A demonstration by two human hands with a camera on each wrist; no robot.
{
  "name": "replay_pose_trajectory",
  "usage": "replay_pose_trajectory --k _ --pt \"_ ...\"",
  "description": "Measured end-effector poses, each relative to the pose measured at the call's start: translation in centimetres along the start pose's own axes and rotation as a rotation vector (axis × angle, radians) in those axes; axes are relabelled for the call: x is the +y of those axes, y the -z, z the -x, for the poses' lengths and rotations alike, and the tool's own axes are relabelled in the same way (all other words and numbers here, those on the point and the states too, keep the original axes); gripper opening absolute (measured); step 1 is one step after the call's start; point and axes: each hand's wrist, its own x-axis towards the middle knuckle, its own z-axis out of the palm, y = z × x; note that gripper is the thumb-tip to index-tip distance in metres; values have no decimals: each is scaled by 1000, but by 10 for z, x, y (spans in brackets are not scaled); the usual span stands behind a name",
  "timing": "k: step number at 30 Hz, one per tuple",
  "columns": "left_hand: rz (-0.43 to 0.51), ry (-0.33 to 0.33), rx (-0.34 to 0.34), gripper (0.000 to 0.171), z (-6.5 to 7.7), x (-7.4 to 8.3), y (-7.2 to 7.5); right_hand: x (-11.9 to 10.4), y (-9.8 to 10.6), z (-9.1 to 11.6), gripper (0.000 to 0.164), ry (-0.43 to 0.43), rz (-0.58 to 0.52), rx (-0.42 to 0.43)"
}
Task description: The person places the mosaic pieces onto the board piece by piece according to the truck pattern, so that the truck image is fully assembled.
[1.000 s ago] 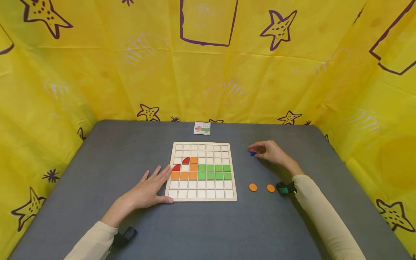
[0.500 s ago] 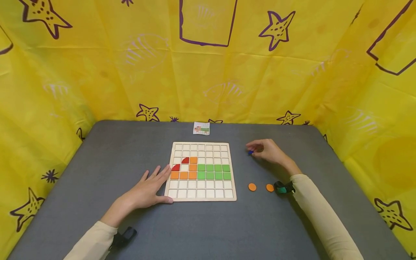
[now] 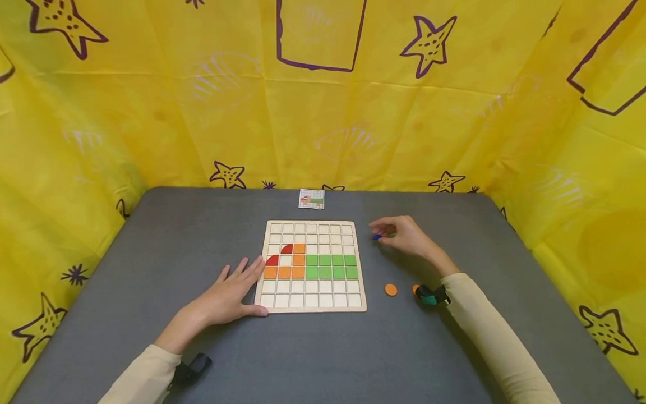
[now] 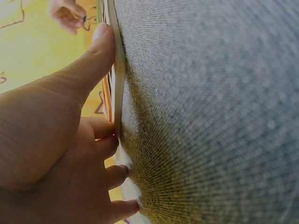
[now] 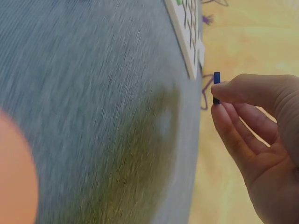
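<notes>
A wooden grid board [image 3: 313,286] lies on the grey table, with red quarter-round, orange square and green square tiles set in its cells. My left hand [image 3: 227,294] rests along the board's left edge, fingers spread, thumb at the near corner; the left wrist view shows the thumb [image 4: 96,56] against the rim. To the right of the board, my right hand [image 3: 407,237] pinches a small blue tile [image 5: 216,87] between thumb and fingertips, held above the table. The tile's full outline is hidden; the right wrist view shows it edge-on.
An orange disc [image 3: 391,290] lies right of the board. Another orange disc [image 3: 416,289] is partly covered by the right wrist strap [image 3: 432,295]. A small printed card [image 3: 311,199] with a coloured grid picture lies behind the board. Yellow patterned cloth [image 3: 323,112] surrounds the table.
My right hand has moved left towards the board with the blue tile, and its wrist strap now partly covers the right-hand orange disc. The left hand stays on the board's edge.
</notes>
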Motion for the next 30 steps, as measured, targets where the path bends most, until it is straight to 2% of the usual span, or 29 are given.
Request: replay_pose_trajectory --k 6,11,18,30 --pt "5 -23 14 108 -1 -1 -4 -10 -8 -4 35 -1 -18 10" --pt "2 -29 20 107 0 0 -7 -20 -16 -6 33 -8 12 7" --pt "-7 -24 23 107 0 0 -4 -35 -28 -19 33 -14 25 -1" --pt "-8 -14 24 107 0 -2 -2 -56 -51 -45 32 88 34 -55"
